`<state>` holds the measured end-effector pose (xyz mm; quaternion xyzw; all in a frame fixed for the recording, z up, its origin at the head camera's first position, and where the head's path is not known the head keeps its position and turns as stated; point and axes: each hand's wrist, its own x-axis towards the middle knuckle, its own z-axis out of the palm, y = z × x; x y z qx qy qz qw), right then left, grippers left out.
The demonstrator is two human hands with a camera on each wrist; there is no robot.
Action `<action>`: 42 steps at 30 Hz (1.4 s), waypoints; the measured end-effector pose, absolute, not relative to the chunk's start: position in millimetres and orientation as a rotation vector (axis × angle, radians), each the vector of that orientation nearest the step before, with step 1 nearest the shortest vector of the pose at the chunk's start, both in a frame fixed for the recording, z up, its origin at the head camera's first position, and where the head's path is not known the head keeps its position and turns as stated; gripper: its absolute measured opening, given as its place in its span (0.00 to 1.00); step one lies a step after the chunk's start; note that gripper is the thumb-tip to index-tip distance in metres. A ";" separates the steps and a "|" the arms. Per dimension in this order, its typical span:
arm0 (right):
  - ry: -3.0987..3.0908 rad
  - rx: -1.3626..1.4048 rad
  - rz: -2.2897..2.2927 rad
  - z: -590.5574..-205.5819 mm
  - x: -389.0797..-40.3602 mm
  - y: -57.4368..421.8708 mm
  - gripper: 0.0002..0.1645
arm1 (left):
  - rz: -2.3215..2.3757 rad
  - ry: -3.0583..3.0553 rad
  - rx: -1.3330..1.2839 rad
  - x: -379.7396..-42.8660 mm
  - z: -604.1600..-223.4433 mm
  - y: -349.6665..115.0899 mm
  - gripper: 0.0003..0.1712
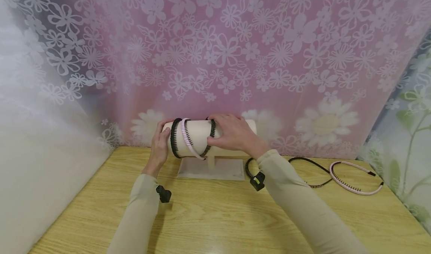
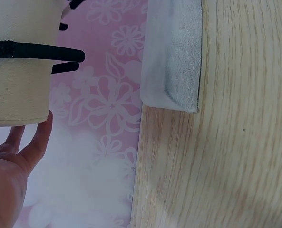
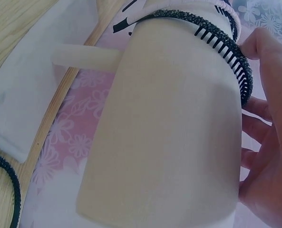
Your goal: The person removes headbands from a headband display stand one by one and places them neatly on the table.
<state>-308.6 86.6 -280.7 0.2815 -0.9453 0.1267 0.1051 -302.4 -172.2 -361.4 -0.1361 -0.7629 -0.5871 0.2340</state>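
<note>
A cream padded roll (image 1: 198, 132) lies level on the post of a headband display stand with a pale flat base (image 1: 225, 171). My left hand (image 1: 159, 147) grips the roll's left end, thumb in front. Around the roll near that hand sits a black toothed headband (image 1: 174, 138), with a pale pink headband (image 1: 186, 136) slanting beside it. Right of these, my right hand (image 1: 232, 132) holds a glittery black headband (image 3: 217, 35) on the roll. In the right wrist view the thumb touches this band, while the other fingers lie along the roll's far side.
On the wooden table (image 1: 202, 216) to the right lie a black headband (image 1: 308, 159) and a pink headband (image 1: 357, 189), overlapping. Another black headband (image 1: 248, 168) lies partly hidden by the right forearm. A flowered pink curtain (image 1: 215, 59) hangs close behind the stand.
</note>
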 end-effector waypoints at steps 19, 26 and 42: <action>-2.786 0.803 0.402 -284.3 -309.0 105.4 0.42 | -1.637 -2.111 -0.385 -301.2 -362.5 -172.0 0.24; -2.784 0.807 0.413 -283.9 -309.0 109.3 0.42 | -1.628 -2.101 -0.388 -300.8 -362.6 -171.5 0.24; -2.833 0.797 0.434 -281.1 -312.4 127.8 0.45 | -1.603 -2.104 -0.376 -301.4 -362.2 -170.8 0.24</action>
